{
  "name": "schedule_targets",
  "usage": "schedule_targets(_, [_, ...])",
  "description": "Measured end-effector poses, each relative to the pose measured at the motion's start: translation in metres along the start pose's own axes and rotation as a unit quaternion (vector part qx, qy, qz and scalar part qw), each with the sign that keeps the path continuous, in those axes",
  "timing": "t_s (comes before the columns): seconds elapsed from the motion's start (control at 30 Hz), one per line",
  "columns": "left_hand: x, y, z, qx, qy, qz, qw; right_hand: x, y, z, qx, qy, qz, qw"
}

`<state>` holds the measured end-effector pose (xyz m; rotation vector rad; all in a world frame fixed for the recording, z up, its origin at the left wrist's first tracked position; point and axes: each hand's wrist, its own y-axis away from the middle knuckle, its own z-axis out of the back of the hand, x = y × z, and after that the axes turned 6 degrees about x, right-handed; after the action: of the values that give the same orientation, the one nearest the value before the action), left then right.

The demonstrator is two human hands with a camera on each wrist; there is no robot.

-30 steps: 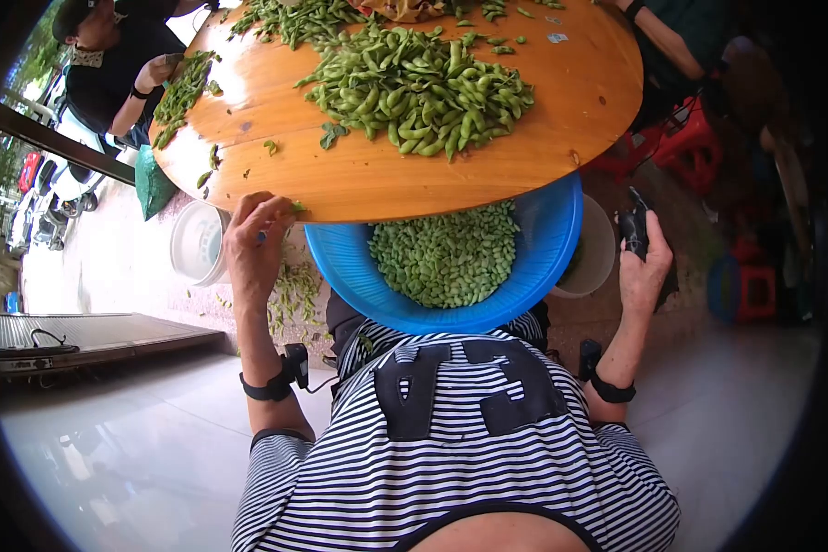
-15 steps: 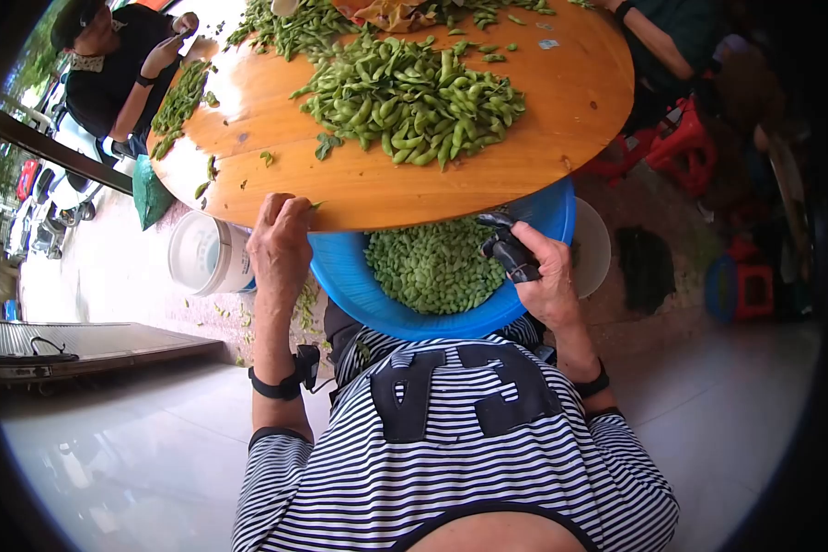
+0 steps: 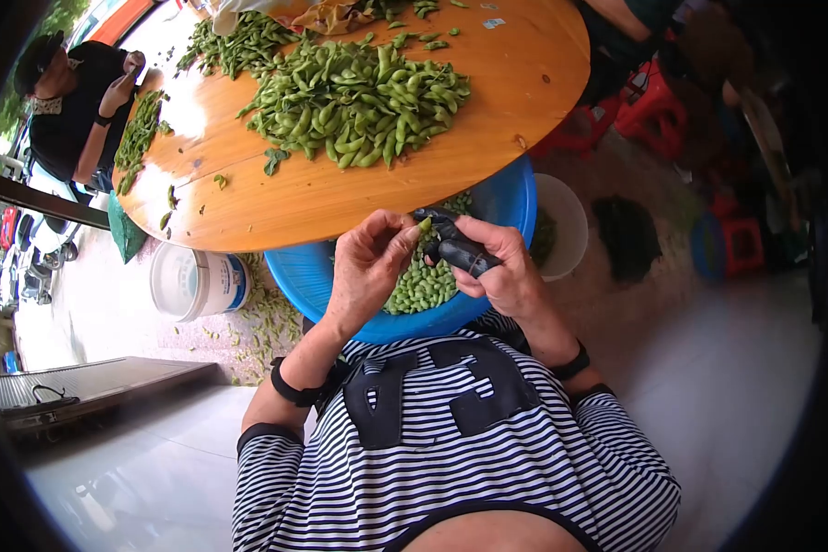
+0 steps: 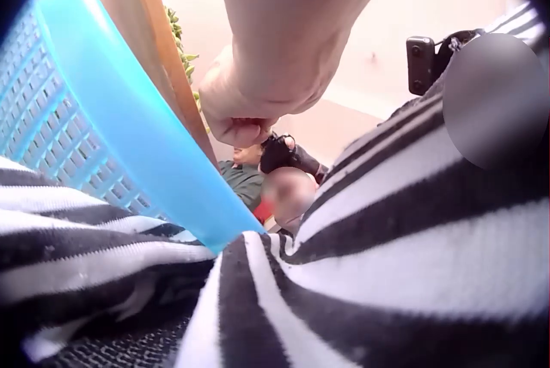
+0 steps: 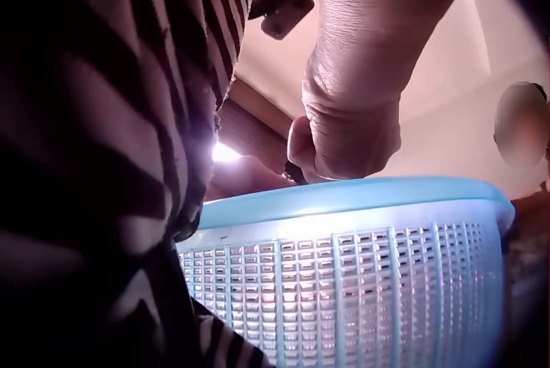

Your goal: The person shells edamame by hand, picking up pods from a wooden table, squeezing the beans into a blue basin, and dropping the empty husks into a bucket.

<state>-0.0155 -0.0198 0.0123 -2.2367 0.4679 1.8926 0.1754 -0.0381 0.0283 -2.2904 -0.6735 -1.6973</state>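
Note:
My left hand is raised over the blue basket and pinches a green edamame pod between thumb and fingertips. From the right, my right hand meets it, its fingers curled at the pod's other end. Shiny black pieces, like finger covers, show at its thumb and forefinger. Below both hands, shelled green beans fill the basket's bottom. In the left wrist view the left hand mostly hides the pod. The right wrist view shows the right hand above the basket's rim.
A large heap of edamame pods lies on the wooden table, whose curved edge overhangs the basket. A white bucket stands at left, a pale tub at right. Pods litter the floor. Another person sits at left.
My left hand has come from the table's edge rightward over the basket with a pod. My right hand has swung in from the far right to meet it. The head view has shifted slightly.

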Motion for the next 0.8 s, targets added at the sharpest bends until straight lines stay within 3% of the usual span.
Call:
schedule_targets(0.23, [0.008, -0.002, -0.009, -0.046, -0.1, -0.098, 0.989, -0.008, -0.004, 0.0, -0.035, -0.052, 0.027, 0.998])
schedule_targets(0.3, [0.002, -0.003, -0.012, -0.021, 0.084, 0.014, 0.996, -0.008, -0.005, 0.003, -0.017, -0.145, 0.013, 0.989])
schedule_targets(0.33, [0.005, -0.004, -0.008, -0.021, 0.084, 0.015, 0.996, -0.012, -0.005, 0.007, -0.018, -0.146, 0.013, 0.989])
schedule_targets(0.4, [0.011, -0.01, 0.005, 0.099, 0.255, 0.1, 0.957, -0.023, -0.006, 0.018, 0.082, -0.256, 0.048, 0.962])
schedule_targets(0.53, [0.01, -0.01, 0.007, 0.117, 0.265, 0.119, 0.95, -0.024, -0.004, 0.019, 0.09, -0.276, 0.029, 0.957])
schedule_targets(0.6, [0.004, -0.007, -0.002, 0.091, 0.196, 0.091, 0.972, -0.02, -0.002, 0.01, -0.014, -0.033, 0.006, 0.999])
schedule_targets(0.63, [0.002, -0.005, -0.005, 0.064, 0.127, 0.063, 0.988, -0.018, -0.002, 0.003, -0.014, -0.034, 0.006, 0.999])
schedule_targets(0.67, [0.005, -0.004, -0.004, 0.064, 0.127, 0.063, 0.988, -0.017, -0.001, -0.004, -0.051, 0.101, 0.056, 0.992])
schedule_targets(0.7, [0.011, -0.004, -0.001, 0.043, 0.016, 0.034, 0.998, -0.016, -0.002, -0.008, -0.088, 0.234, 0.104, 0.963])
schedule_targets(0.77, [0.023, -0.005, 0.006, 0.031, -0.183, -0.004, 0.983, -0.018, -0.002, -0.009, -0.099, 0.268, 0.124, 0.95])
schedule_targets(0.8, [0.02, -0.005, 0.003, 0.031, -0.182, -0.004, 0.983, -0.019, -0.003, -0.009, -0.112, 0.301, 0.145, 0.936])
